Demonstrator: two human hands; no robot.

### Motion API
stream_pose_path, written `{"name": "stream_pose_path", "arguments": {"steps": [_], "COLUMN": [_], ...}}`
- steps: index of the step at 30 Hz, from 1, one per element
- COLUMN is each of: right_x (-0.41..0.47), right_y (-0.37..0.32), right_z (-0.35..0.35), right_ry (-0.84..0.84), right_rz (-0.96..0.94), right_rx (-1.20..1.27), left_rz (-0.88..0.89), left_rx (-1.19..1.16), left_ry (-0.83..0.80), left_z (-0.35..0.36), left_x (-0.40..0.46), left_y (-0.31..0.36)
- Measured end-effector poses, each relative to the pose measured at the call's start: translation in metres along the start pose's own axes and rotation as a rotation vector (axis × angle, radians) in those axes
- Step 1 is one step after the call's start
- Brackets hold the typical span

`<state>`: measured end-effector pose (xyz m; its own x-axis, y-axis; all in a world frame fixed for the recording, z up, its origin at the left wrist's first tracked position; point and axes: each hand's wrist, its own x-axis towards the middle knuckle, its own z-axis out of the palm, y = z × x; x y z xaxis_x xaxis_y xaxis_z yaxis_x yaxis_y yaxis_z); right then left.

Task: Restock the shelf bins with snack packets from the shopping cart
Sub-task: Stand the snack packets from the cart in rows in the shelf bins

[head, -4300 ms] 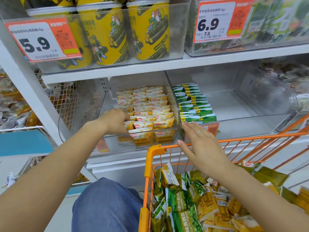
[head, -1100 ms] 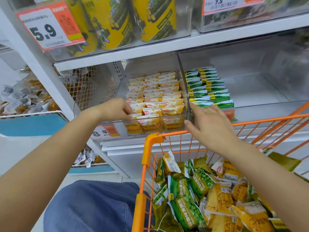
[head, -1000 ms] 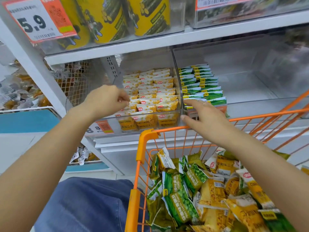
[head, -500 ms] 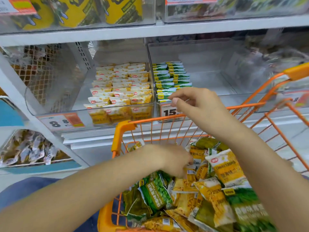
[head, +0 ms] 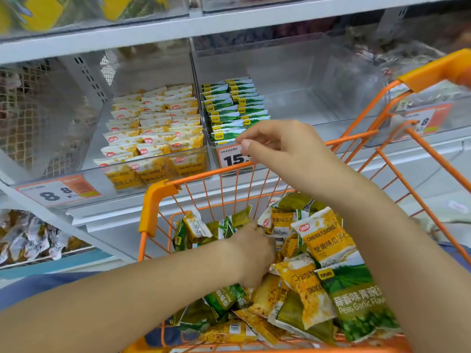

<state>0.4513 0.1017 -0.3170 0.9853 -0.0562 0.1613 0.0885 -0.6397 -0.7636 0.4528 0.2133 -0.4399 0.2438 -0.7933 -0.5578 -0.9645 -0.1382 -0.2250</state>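
Note:
An orange shopping cart [head: 156,200] stands against the shelf, filled with yellow crab-roe packets [head: 323,238] and green pea packets [head: 356,301]. My left hand [head: 252,253] reaches down into the pile, its fingertips buried among the packets, so its grip is hidden. My right hand [head: 285,149] hovers over the cart's front rim with loosely curled fingers, holding nothing. Behind it, one clear shelf bin [head: 193,171] holds rows of yellow packets [head: 153,131]. The neighbouring clear bin [head: 300,105] has two rows of green packets [head: 234,105] on its left side.
Price tags hang on the bin fronts: 8.8 [head: 58,193] at left, another [head: 420,121] at right. Yellow canisters [head: 43,11] fill the shelf above. A lower shelf at left holds bagged snacks [head: 30,242]. A wire mesh panel [head: 23,118] borders the left bin.
My left hand left the yellow bin and dropped into the cart's pile. My right hand lifted off the green bin's front and curled above the cart rim. The view tilted downward.

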Motion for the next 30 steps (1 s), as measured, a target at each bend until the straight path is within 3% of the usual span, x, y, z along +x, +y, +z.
{"name": "stream_pose_path", "arguments": {"steps": [4,7,11,13,15,19,23,30], "right_x": [-0.003,-0.003,-0.004,-0.005,-0.005,-0.003,-0.004,0.004], "right_y": [0.004,0.016,0.021,0.023,0.027,0.031,0.026,0.005], "right_z": [-0.007,-0.01,-0.009,-0.006,0.0,0.002,0.003,0.036], "right_ry": [-0.054,-0.131,-0.43,-0.555,-0.577,-0.455,-0.354,-0.344], "right_rz": [0.049,0.138,0.225,0.232,0.211,0.193,0.158,0.059], "right_rx": [-0.05,-0.139,-0.237,-0.237,-0.158,0.137,0.215,0.177], "left_rz": [-0.037,-0.056,-0.094,-0.129,-0.157,-0.204,-0.248,-0.423], "left_rx": [-0.458,-0.895,-1.426,-1.497,-1.56,-1.686,-1.738,-1.6], "left_ry": [0.012,0.171,0.265,0.33,0.396,0.549,0.687,0.872], "left_z": [-0.012,-0.026,-0.033,-0.031,-0.029,-0.025,-0.024,-0.015], "left_x": [-0.01,-0.036,-0.076,-0.087,-0.093,-0.098,-0.107,-0.133], "left_y": [-0.037,-0.072,-0.096,-0.103,-0.106,-0.104,-0.098,-0.095]}}
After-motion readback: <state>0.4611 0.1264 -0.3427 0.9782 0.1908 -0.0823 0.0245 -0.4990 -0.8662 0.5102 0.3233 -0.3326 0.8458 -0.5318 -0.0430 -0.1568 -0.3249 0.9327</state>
